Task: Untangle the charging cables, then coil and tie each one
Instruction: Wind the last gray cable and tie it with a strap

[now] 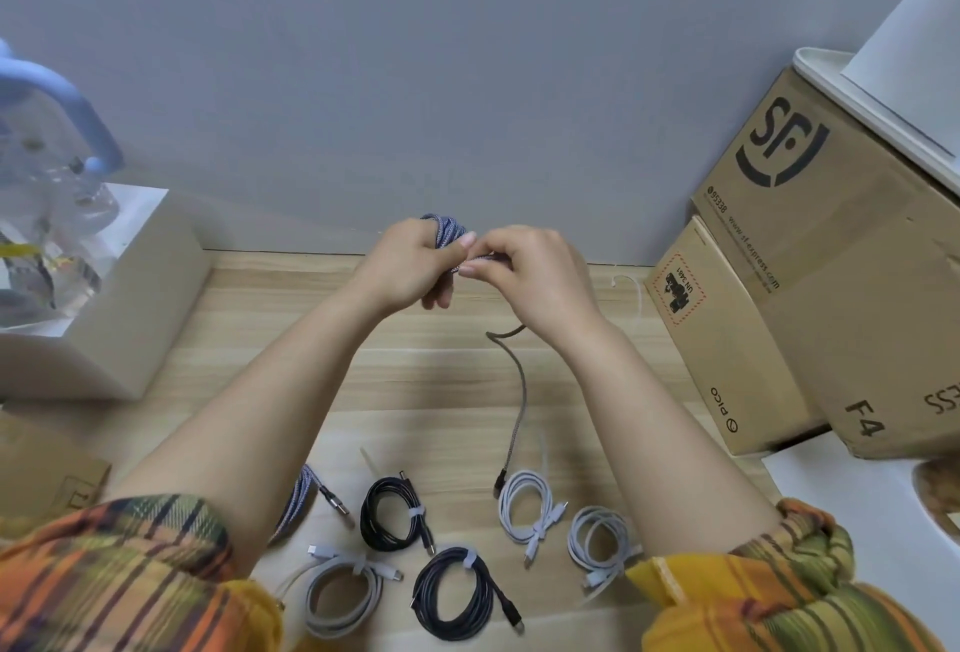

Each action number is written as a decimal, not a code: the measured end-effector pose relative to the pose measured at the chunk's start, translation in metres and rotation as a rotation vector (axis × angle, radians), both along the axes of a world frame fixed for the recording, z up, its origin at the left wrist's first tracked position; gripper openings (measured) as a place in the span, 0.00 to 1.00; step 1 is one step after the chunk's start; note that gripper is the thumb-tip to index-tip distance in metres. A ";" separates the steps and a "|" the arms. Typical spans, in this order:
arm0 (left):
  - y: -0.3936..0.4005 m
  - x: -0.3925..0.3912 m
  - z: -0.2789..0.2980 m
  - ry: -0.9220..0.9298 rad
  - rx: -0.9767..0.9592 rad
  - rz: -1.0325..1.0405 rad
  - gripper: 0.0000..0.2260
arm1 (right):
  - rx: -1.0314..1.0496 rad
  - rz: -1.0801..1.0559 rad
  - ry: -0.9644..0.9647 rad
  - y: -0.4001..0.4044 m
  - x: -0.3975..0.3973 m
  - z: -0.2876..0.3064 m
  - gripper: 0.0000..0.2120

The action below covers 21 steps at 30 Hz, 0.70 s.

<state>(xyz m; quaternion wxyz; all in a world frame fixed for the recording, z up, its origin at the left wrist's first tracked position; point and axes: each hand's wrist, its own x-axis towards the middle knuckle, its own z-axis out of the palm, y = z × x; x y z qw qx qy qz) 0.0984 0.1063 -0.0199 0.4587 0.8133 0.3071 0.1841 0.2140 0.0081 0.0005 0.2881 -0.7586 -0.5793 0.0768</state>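
Partly hidden behind the left forearm, a braided purple-grey coil (298, 501) lies on the near left of the wooden table (597, 381), only its edge and metal plug showing. Above the middle of the table, the left hand (410, 262) grips a bundle of braided cable (442, 230) whose loops poke out above the fingers; most of the bundle is covered by the hand. The right hand (524, 269) pinches the same cable just beside it, fingertips meeting the left thumb. The cable's loose tail (519, 391), a woven brownish cord, hangs down from under the right hand to its plug near the tied coils.

Five finished coils lie along the near edge: two black (392, 514) (452, 594), three smooth white (340, 594) (530, 511) (597, 542), each cinched with a pale strap. Cardboard boxes (810, 256) stand at right.
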 end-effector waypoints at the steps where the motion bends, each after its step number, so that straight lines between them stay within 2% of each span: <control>1: -0.001 -0.002 0.004 0.009 -0.006 0.005 0.20 | 0.020 0.011 0.019 0.002 0.001 -0.001 0.05; 3: 0.001 -0.005 0.012 0.004 -0.105 -0.030 0.22 | 0.083 0.011 0.042 0.006 0.004 -0.004 0.05; 6: 0.010 -0.017 0.022 -0.021 -0.428 -0.254 0.30 | 0.312 -0.067 0.134 0.008 0.013 -0.002 0.05; 7: 0.013 -0.020 0.024 -0.076 -0.520 -0.329 0.29 | 0.366 -0.079 0.175 0.008 0.015 -0.001 0.06; 9: 0.015 -0.024 0.027 -0.219 -0.643 -0.435 0.20 | 0.385 -0.069 0.259 0.009 0.014 -0.001 0.08; 12: 0.009 -0.020 0.029 -0.447 -0.804 -0.504 0.11 | 0.270 -0.046 0.297 0.012 0.011 -0.002 0.11; 17: -0.006 0.000 0.035 -0.848 -1.250 -0.427 0.06 | 0.067 -0.045 0.238 0.013 0.009 -0.005 0.13; 21: -0.020 0.017 0.042 -0.985 -1.296 -0.180 0.11 | -0.079 -0.035 0.226 0.009 0.007 0.002 0.14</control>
